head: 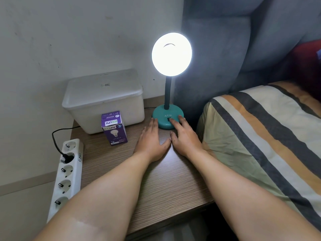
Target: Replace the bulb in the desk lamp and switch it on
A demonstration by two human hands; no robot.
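Observation:
The desk lamp stands at the back of the wooden bedside table [156, 180]. Its round head [171, 54] glows bright white on a dark flexible neck above a teal base [164, 119]. My right hand [184, 138] lies flat with fingers spread; its index fingertip rests on the dark switch [168, 119] on the base. My left hand [151, 141] lies flat on the table, fingertips touching the left edge of the base. Neither hand holds anything. A purple bulb box [115, 128] stands upright to the left of my left hand.
A white lidded plastic box [104, 100] sits behind the bulb box against the wall. A white power strip [66, 174] leans at the table's left edge with a black plug in it. A striped pillow [260, 136] and grey headboard lie to the right.

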